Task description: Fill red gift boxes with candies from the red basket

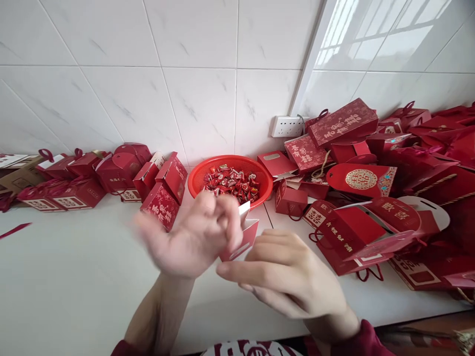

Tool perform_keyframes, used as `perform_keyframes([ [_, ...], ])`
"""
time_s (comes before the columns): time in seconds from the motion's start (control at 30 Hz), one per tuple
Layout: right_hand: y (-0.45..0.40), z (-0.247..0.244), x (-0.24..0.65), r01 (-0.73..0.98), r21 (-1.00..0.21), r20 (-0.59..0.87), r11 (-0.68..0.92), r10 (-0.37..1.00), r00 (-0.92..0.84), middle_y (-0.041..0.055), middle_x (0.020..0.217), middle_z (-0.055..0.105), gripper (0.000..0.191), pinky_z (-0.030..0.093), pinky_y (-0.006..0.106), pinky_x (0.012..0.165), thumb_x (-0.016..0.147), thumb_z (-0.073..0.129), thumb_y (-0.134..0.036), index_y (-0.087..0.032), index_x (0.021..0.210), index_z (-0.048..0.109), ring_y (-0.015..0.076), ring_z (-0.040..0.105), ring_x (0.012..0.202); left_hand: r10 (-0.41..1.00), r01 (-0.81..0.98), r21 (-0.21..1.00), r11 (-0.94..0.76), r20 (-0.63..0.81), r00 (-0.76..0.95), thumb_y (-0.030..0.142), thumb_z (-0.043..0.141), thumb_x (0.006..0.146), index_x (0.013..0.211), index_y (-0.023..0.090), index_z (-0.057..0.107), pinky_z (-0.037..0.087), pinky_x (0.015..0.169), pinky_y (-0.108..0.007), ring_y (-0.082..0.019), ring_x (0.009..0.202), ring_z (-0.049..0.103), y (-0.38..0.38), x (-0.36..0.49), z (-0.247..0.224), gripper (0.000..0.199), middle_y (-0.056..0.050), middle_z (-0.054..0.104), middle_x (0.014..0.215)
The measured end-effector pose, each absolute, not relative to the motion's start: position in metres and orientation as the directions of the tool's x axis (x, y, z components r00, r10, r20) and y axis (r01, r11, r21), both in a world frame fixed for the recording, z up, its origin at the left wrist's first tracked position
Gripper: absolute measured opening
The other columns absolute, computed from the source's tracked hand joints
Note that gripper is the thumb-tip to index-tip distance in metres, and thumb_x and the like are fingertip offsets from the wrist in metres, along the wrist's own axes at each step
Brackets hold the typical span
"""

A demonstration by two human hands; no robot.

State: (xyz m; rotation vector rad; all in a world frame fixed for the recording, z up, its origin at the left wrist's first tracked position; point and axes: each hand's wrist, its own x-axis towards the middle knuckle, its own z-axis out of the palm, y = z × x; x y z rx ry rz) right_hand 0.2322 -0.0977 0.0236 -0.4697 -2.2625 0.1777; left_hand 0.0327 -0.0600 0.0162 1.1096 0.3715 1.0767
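Head: white table against tiled wall, red box in right hand

Small red box, whitish inside, flaps up, top looks open, tilted, partly covered; between the table's front and back edges, contact with tabletop hidden.

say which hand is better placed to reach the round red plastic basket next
Probably the left hand: it overlaps the basket in view, while the right hand is lower, at the small red cardboard box.
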Motion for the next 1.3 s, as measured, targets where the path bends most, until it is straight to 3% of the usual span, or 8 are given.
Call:
perform_keyframes([
  [0.07, -0.090, 0.019, 0.217, 0.348, -0.214, 0.674, 0.913, 0.396, -0.624, 0.0011, 0.077, 0.065, 0.034, 0.043, 0.031, 0.064, 0.101, 0.045, -0.017, -0.022, 0.131, 0.060, 0.0152, 0.056, 0.068, 0.903, -0.693, 0.712, 0.113, 0.217, 0.370, 0.080, 0.030, 0.086, 0.101, 0.032, 0.070, 0.056, 0.070, -0.029, -0.019, 0.091, 0.066, -0.044, 0.050, 0.029, 0.064, -0.003, 0.069, 0.116],
  [0.13, -0.081, 0.012, 0.205, 0.427, -0.177, 0.653, 0.887, 0.430, -0.623, 0.0005, 0.076, 0.064, 0.035, 0.042, 0.030, 0.064, 0.102, 0.043, -0.018, -0.023, 0.132, 0.060, 0.0145, 0.055, 0.067, 0.909, -0.744, 0.636, 0.205, 0.158, 0.385, 0.071, 0.027, 0.093, 0.109, 0.026, 0.068, 0.056, 0.079, -0.029, -0.020, 0.105, 0.064, -0.035, 0.057, 0.032, 0.063, -0.006, 0.064, 0.128],
  [0.27, -0.065, 0.001, 0.196, 0.541, -0.207, 0.612, 0.815, 0.540, -0.578, 0.0024, 0.082, 0.065, 0.038, 0.042, 0.029, 0.065, 0.103, 0.042, -0.019, -0.024, 0.136, 0.059, 0.0145, 0.055, 0.068, 0.880, -0.710, 0.629, 0.317, 0.084, 0.467, 0.072, 0.025, 0.094, 0.115, 0.019, 0.066, 0.050, 0.101, -0.038, -0.027, 0.132, 0.051, -0.030, 0.055, 0.024, 0.071, -0.011, 0.059, 0.137],
  [0.4, -0.057, -0.002, 0.201, 0.590, -0.232, 0.641, 0.773, 0.578, -0.505, 0.0046, 0.092, 0.069, 0.038, 0.044, 0.029, 0.067, 0.101, 0.043, -0.015, -0.022, 0.135, 0.059, 0.0160, 0.059, 0.074, 0.865, -0.718, 0.610, 0.334, 0.104, 0.490, 0.072, 0.023, 0.094, 0.116, 0.018, 0.066, 0.041, 0.112, -0.045, -0.028, 0.142, 0.041, -0.027, 0.051, 0.022, 0.072, -0.012, 0.057, 0.141],
  [0.6, -0.058, -0.003, 0.200, 0.553, -0.266, 0.638, 0.790, 0.574, -0.513, 0.0053, 0.087, 0.069, 0.032, 0.043, 0.028, 0.064, 0.100, 0.045, -0.013, -0.016, 0.125, 0.064, 0.0155, 0.060, 0.074, 0.883, -0.746, 0.583, 0.321, 0.101, 0.458, 0.072, 0.026, 0.093, 0.114, 0.020, 0.065, 0.041, 0.112, -0.046, -0.029, 0.142, 0.041, -0.020, 0.050, 0.023, 0.069, -0.011, 0.057, 0.140],
  [0.93, -0.061, -0.004, 0.197, 0.518, -0.245, 0.607, 0.820, 0.546, -0.577, 0.0042, 0.079, 0.066, 0.034, 0.042, 0.027, 0.060, 0.101, 0.040, -0.014, -0.015, 0.123, 0.065, 0.0147, 0.056, 0.068, 0.885, -0.765, 0.548, 0.337, 0.092, 0.456, 0.071, 0.026, 0.094, 0.114, 0.020, 0.065, 0.041, 0.113, -0.044, -0.027, 0.142, 0.041, -0.016, 0.051, 0.019, 0.068, -0.010, 0.059, 0.137],
  [1.3, -0.063, -0.002, 0.200, 0.483, -0.246, 0.585, 0.840, 0.526, -0.617, 0.0040, 0.080, 0.066, 0.033, 0.045, 0.028, 0.066, 0.102, 0.042, -0.015, -0.016, 0.127, 0.064, 0.0147, 0.060, 0.071, 0.893, -0.767, 0.553, 0.326, 0.086, 0.441, 0.070, 0.028, 0.094, 0.113, 0.022, 0.064, 0.043, 0.113, -0.045, -0.028, 0.142, 0.040, -0.017, 0.051, 0.022, 0.064, -0.009, 0.059, 0.137],
])
